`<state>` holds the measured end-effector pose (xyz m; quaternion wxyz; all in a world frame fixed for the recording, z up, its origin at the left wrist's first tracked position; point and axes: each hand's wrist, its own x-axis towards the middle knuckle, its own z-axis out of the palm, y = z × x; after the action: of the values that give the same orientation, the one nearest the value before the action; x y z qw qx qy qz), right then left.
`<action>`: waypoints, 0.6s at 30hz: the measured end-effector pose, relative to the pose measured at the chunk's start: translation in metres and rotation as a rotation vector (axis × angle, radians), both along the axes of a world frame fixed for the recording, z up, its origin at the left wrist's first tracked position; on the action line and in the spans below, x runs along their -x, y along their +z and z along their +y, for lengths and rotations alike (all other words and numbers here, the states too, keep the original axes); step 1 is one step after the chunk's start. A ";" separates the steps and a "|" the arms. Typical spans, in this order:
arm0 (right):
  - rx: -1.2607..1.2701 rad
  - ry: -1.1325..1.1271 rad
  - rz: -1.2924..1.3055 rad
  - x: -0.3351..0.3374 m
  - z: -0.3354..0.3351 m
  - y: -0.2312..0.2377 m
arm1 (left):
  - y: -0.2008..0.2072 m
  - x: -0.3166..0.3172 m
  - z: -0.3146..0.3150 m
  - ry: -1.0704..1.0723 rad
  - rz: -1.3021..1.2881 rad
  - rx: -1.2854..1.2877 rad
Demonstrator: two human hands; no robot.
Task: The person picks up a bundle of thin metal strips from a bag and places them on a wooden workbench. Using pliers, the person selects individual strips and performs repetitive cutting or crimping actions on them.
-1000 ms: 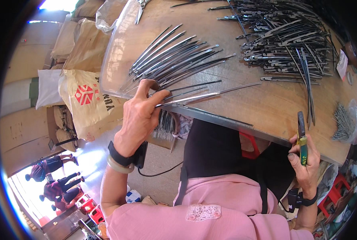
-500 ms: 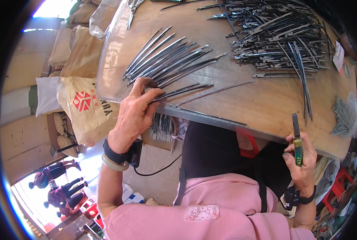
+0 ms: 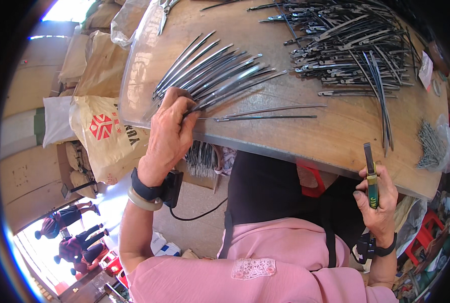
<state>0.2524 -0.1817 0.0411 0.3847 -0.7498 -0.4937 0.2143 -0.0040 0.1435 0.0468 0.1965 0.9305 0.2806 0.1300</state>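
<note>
My left hand (image 3: 170,123) is closed at the near ends of a fan of thin, dark metal strips (image 3: 212,70), at the table's left front. Its thumb and index finger pinch a strip (image 3: 230,87) that is partly blurred; the fingers hide the held end. Just right of this hand, two separate strips (image 3: 270,117) lie near the table edge. My right hand (image 3: 379,202) grips a hand tool (image 3: 372,184) with a green and yellow handle. The tool's narrow, flat metal end points away from me, just over the table's front edge.
A large heap of similar strips (image 3: 346,50) covers the table's (image 3: 285,139) far right, with several lying across it. Small metal pins (image 3: 429,146) sit by a clear bag at right. Scissors (image 3: 165,15) lie far left. Sacks (image 3: 103,136) stand beside the table.
My left hand has moved slightly up and left to the fan. A dark strip that was by its fingers now lies flat beside the other loose strip. My right hand barely moved.
</note>
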 end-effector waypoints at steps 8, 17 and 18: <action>0.004 0.023 -0.044 -0.003 -0.001 0.000 | 0.013 -0.021 -0.019 0.055 0.005 -0.332; 0.006 0.028 -0.031 -0.005 -0.009 -0.006 | -0.010 -0.032 -0.053 -0.050 0.015 -0.278; -0.004 0.051 -0.064 -0.006 -0.008 -0.006 | -0.010 -0.025 -0.050 -0.011 0.031 -0.321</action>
<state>0.2587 -0.1900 0.0352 0.3645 -0.7428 -0.5252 0.1989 0.0209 0.0931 0.0372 0.0416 0.9533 0.2541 0.1579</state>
